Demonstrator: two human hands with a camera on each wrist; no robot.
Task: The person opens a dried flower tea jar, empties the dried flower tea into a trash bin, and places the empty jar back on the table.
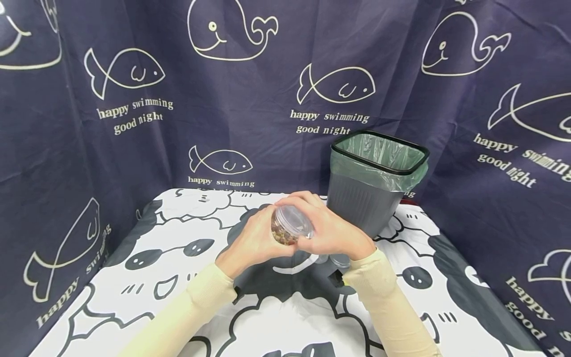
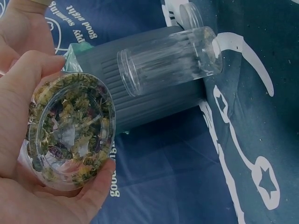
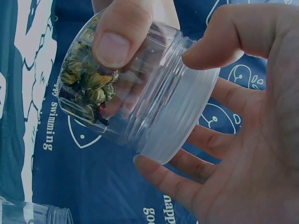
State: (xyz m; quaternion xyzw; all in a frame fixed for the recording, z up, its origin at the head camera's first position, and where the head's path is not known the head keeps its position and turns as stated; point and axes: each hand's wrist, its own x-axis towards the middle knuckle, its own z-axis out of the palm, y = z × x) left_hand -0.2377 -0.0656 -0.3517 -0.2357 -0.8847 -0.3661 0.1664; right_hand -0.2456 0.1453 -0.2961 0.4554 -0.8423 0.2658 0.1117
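A clear plastic jar (image 3: pixel 93 79) partly filled with dried flower buds is held tilted in front of me. My left hand (image 1: pixel 256 243) grips the jar's body, its thumb pressed along the side in the right wrist view. Around the translucent lid (image 3: pixel 182 112) at the jar's mouth, my right hand (image 1: pixel 332 228) has its thumb and fingertips on the rim. Thread-like rings show just below the lid. In the left wrist view the jar's base faces the camera, with buds visible through it. A second clear jar (image 2: pixel 173 60), with no buds visible inside, stands uncapped beyond the hands.
A dark grey bin (image 1: pixel 363 198) with a green liner stands at the back right, close behind the right hand. A round clear lid (image 2: pixel 190 16) lies beside the second jar. A cartoon-printed cloth (image 1: pixel 178 267) covers the table, and navy curtains (image 1: pixel 250 99) surround it.
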